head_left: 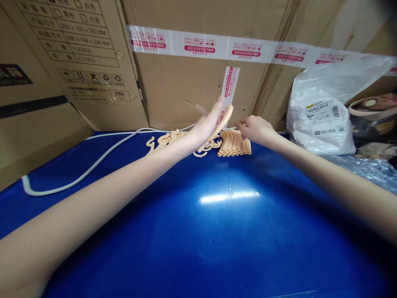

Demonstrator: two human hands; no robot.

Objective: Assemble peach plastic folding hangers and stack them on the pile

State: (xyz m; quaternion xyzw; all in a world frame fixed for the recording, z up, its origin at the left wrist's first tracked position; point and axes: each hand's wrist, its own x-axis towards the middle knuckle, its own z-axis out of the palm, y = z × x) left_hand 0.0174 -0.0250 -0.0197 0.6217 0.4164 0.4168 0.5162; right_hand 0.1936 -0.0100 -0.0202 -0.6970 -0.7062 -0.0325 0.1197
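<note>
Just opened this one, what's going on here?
A person's left hand holds a curved peach-coloured piece at a tilt. The right hand is at a neat row of similar pieces on the blue table; whether it touches them isn't clear. Loose hooked pieces lie jumbled left of the row.

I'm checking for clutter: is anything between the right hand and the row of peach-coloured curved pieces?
Nothing visible does. In view, the right hand overlaps the row at its back right; contact is unclear. The left hand is left of it.
</note>
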